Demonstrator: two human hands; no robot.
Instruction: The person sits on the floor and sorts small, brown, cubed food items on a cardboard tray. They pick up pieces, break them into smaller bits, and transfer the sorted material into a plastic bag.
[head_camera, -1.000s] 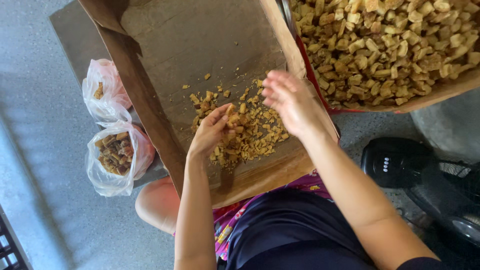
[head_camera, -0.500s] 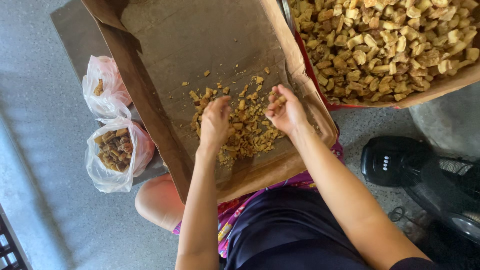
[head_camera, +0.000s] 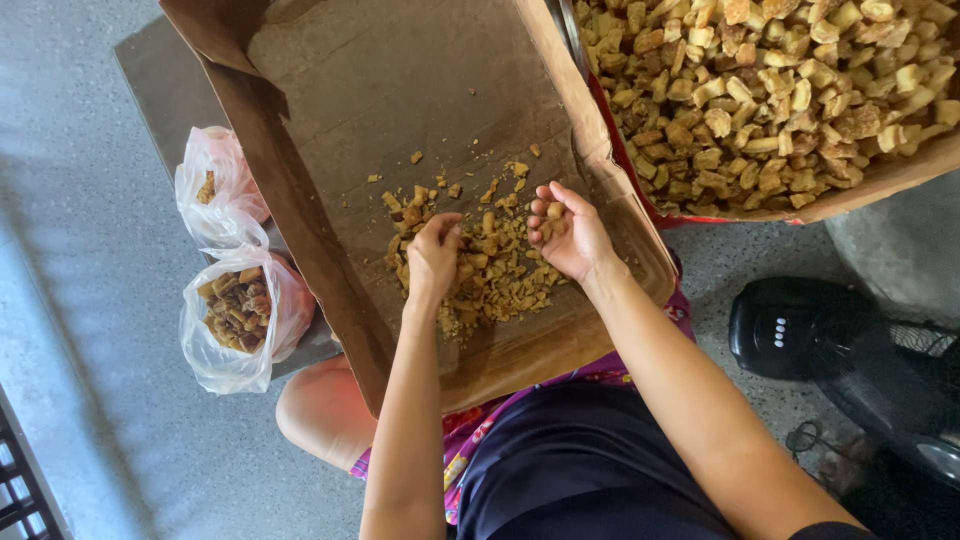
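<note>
A shallow cardboard box (head_camera: 330, 280) rests against my knees, with a small heap of golden-brown fried snack pieces (head_camera: 495, 275) near its front. My left hand (head_camera: 433, 258) presses down into the heap, fingers curled among the pieces. My right hand (head_camera: 565, 235) is cupped palm-up just right of the heap and holds a few of the pieces.
A second cardboard box (head_camera: 790, 90) full of larger fried chunks stands at the upper right. Two plastic bags lie left of the box, one pinkish (head_camera: 215, 190) and one (head_camera: 238, 320) filled with darker pieces. A black fan base (head_camera: 800, 330) sits at the right on the grey floor.
Both hands have closed in on the heap. My right hand has turned palm-up with pieces in it, and my left hand has dug into the pile.
</note>
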